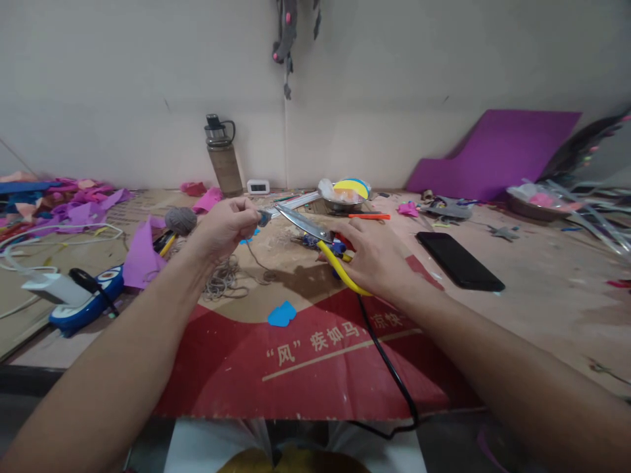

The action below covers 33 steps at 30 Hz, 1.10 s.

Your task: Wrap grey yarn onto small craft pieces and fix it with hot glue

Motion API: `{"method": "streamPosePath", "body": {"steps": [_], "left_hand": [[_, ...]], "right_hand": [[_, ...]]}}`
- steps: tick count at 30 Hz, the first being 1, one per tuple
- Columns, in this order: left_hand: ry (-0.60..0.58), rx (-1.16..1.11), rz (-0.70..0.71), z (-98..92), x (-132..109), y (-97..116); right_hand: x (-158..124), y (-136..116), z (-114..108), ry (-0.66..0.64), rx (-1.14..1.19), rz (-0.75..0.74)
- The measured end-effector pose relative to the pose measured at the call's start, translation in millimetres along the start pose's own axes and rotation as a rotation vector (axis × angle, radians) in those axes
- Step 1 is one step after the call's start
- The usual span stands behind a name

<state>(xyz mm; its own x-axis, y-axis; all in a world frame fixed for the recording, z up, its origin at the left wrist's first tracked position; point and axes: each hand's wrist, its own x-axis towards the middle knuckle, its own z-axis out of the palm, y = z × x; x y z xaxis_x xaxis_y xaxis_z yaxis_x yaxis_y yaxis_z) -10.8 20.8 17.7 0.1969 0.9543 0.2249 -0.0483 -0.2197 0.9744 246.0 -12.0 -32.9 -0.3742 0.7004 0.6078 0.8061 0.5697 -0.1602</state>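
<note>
My left hand (pixel 231 225) is closed in a pinch, with a small grey piece (pixel 265 217) sticking out from its fingertips. Scissors with yellow handles (pixel 304 223) are gripped in my right hand (pixel 372 253), their blades pointing left toward the grey piece. Whether the blade tips touch it I cannot tell. Loose grey yarn (pixel 224 279) lies on the cardboard below my left hand, and one strand runs upward toward that hand. A blue cut-out piece (pixel 282 314) rests on the red part of the cardboard (pixel 227 368). Behind the scissors, a blue object is partly hidden by my right hand.
A black phone (pixel 460 261) lies to the right. Left are a grey yarn ball (pixel 180 221), a blue power strip (pixel 89 305) with a white plug, and purple scraps (pixel 144 253). A bottle (pixel 224 157) and a metal bowl (pixel 344 202) stand behind. A black cable (pixel 387 361) crosses the front edge.
</note>
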Motion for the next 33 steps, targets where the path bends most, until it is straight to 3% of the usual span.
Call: {"method": "streamPosePath", "body": {"steps": [15, 24, 33], "left_hand": [[0.181, -0.097, 0.138, 18.2, -6, -6], [0.184, -0.098, 0.092, 26.1, -10, -2], [0.148, -0.161, 0.054, 21.6, -8, -6]], "right_hand": [[-2, -6, 5, -0.128, 0.181, 0.148], [-2, -7, 5, -0.121, 0.213, 0.123], [-1, -6, 6, -0.145, 0.313, 0.155]]}}
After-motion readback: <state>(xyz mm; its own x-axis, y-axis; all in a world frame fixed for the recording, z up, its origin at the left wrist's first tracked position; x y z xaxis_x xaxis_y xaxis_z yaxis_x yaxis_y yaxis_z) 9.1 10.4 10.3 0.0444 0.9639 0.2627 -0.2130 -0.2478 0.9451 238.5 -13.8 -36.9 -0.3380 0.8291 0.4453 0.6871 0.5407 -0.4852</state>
